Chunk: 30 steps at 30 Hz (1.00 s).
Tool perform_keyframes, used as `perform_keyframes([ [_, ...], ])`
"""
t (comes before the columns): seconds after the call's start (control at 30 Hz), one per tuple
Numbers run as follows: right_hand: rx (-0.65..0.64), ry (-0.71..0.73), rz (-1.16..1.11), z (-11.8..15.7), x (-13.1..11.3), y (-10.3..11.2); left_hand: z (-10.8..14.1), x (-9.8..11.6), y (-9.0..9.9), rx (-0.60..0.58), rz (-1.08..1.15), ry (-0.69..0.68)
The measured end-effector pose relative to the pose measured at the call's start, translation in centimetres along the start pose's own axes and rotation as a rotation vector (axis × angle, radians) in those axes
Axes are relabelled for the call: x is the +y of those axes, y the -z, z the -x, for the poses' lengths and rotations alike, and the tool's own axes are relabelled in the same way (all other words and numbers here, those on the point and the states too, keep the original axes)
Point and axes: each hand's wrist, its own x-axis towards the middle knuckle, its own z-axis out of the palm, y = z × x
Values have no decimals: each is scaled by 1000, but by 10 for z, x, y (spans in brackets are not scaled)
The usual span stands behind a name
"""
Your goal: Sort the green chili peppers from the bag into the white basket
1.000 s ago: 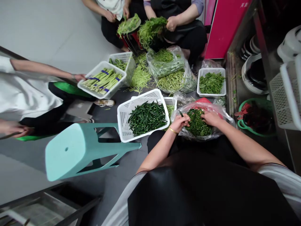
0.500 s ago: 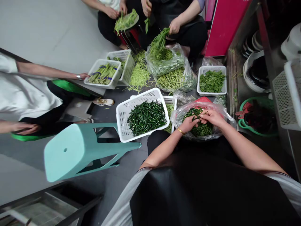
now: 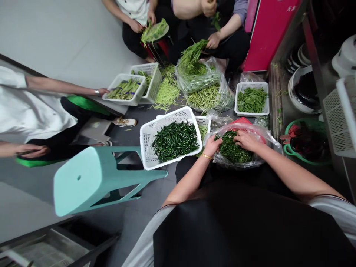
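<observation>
My left hand (image 3: pixel 211 146) is closed at the left rim of a clear plastic bag (image 3: pixel 271 139), with dark green chili peppers (image 3: pixel 217 137) poking out from its fingers. Inside the bag lies a heap of thin green chilies (image 3: pixel 235 150). Over the heap's upper right side, my right hand (image 3: pixel 247 141) has its fingers bent together, tips among the chilies; exactly what they pinch is partly hidden. To the left, a white basket (image 3: pixel 144 139) is tilted and holds many loose dark green chilies (image 3: pixel 175 141).
A teal stool (image 3: pixel 78 178) lies on its side at left. Co-workers sit beyond; one person's hand (image 3: pixel 104 91) touches a vegetable basket (image 3: pixel 139 97). Bagged greens (image 3: pixel 204 94), a basket of leaves (image 3: pixel 251 98) and a green colander (image 3: pixel 290 150) surround me.
My hands, together over the bag before, have moved apart: the left toward the bag's left rim, the right onto the chilies. A co-worker across has raised one hand. The view has shifted slightly.
</observation>
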Motion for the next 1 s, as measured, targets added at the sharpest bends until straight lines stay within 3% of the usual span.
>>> perform_keyframes([
  [0.07, 87, 68, -14, 14, 0, 1, 2, 1, -5, -28, -64, -63],
  [0.2, 155, 120, -58, 30, -12, 10, 3, 4, -22, -238, -156, -134],
  [0.33, 34, 151, -344, 33, -17, 18, 12, 12, -13, -443, -90, -39],
  [0.5, -262, 189, -840, 58, -22, 24, 40, 28, 17, -876, -22, 168],
  [0.6, -207, 123, -777, 68, -37, 29, 46, 34, 16, -997, 70, 249],
  [0.67, -107, 29, -517, 63, -49, 32, 43, 33, 3, -903, 94, 267],
  [0.77, -37, -232, -108, 40, -59, 33, 33, 28, -26, -572, 117, 303],
  [0.83, -27, -342, -34, 23, -59, 34, 27, 24, -38, -366, 171, 313],
  [0.9, 22, -333, -160, 15, -56, 38, 25, 24, -37, -262, 205, 229],
  [1.0, 76, -213, -654, 30, -56, 44, 27, 30, -11, -314, 64, -51],
])
